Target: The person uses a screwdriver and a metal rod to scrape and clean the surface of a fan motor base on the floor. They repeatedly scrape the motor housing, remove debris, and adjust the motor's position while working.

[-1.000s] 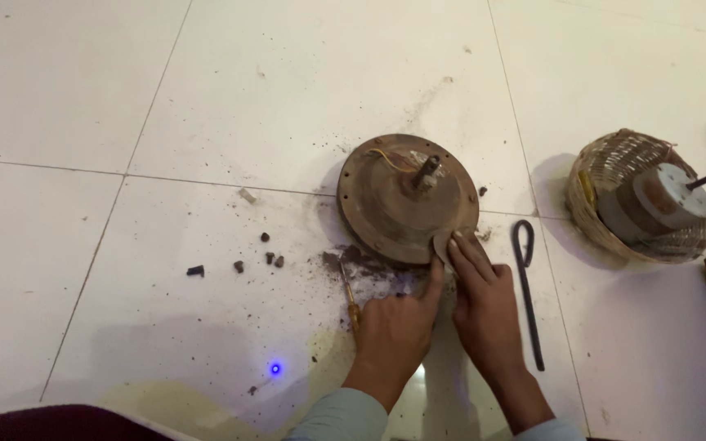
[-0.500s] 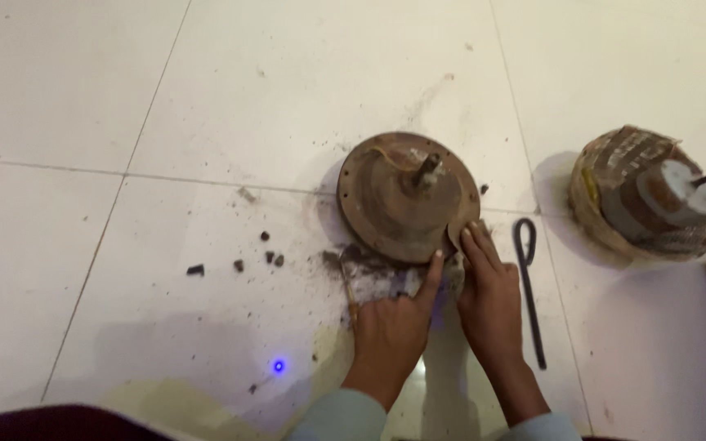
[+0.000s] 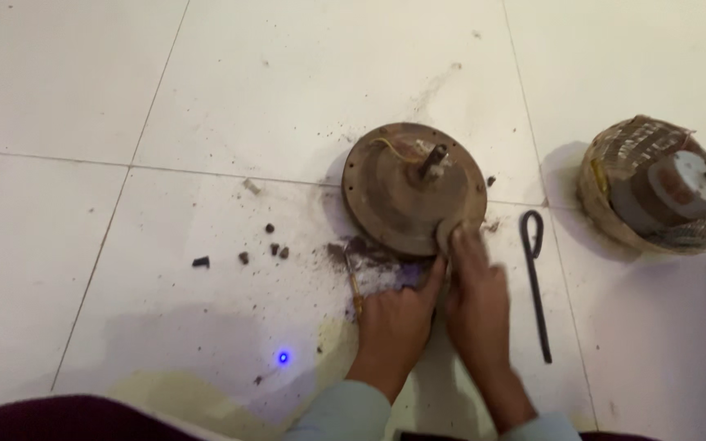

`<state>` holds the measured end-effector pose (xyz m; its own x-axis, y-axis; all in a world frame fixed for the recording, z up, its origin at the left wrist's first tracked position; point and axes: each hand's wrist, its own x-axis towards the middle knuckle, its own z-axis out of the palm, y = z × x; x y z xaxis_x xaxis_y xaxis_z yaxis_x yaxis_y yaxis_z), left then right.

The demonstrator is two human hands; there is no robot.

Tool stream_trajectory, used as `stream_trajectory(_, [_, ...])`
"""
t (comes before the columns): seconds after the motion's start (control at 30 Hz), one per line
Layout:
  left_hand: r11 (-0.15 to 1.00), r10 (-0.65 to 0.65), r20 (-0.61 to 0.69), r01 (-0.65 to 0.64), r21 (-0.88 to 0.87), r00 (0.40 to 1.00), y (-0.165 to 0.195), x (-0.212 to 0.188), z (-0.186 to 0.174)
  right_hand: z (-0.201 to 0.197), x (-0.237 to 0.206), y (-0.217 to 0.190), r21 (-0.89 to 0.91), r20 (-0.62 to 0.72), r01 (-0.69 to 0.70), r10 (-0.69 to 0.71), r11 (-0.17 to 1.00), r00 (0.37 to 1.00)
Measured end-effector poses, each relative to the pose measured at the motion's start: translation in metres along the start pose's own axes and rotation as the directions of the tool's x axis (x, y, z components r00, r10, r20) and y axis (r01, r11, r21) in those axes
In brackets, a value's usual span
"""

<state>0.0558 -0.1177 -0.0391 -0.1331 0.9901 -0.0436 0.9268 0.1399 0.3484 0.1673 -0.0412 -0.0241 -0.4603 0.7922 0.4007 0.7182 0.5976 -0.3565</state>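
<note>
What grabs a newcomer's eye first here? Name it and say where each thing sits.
The rusty round motor cover with its shaft sticking up lies mid-floor on the white tiles, amid dark debris. The left hand and right hand press side by side at its near edge. To the right sits a wound motor core, with a black looped rod lying between the two.

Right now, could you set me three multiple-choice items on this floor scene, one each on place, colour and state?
1. The black hooked rod lies where?
A. right of the hands
B. on the disc
C. left of the debris

2. The small light spot on the tile is
A. red
B. blue
C. green

3. The right hand is
A. lifted clear
B. gripping the rod
C. fingers on the round rusty cover

Key: 1 A, it lies beyond the right hand. 2 B, it glows blue. 3 C, fingertips meet the cover's near rim.
</note>
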Motion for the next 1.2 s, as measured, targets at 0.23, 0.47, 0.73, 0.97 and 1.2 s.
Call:
stream_trajectory(0.23, [1.0,0.009,-0.064,-0.01,-0.021,0.998,0.001,-0.005,-0.006,-0.001,0.007,0.003,-0.038,-0.009,0.056,-0.056,0.998,0.998])
stream_trajectory(0.47, [0.997,0.025,-0.119,-0.016,0.075,0.993,-0.002,-0.003,0.005,-0.002,0.015,0.004,-0.06,-0.06,0.045,-0.049,0.997,0.997])
stream_trajectory(0.73, [0.996,0.032,-0.123,-0.022,0.088,0.992,-0.003,0.0,0.006,-0.004,0.02,-0.003,-0.044,-0.065,-0.006,0.004,0.999,0.998])
stream_trajectory(0.97, [0.998,-0.011,-0.015,0.012,0.06,1.0,-0.002,-0.003,-0.005,0.003,0.016,0.009,-0.091,-0.015,-0.094,0.093,0.991,0.996])
stream_trajectory(1.2, [1.0,0.009,-0.083,-0.008,0.015,0.997,-0.003,-0.005,-0.011,-0.005,0.015,-0.004,-0.136,0.014,-0.11,0.113,0.985,0.993])
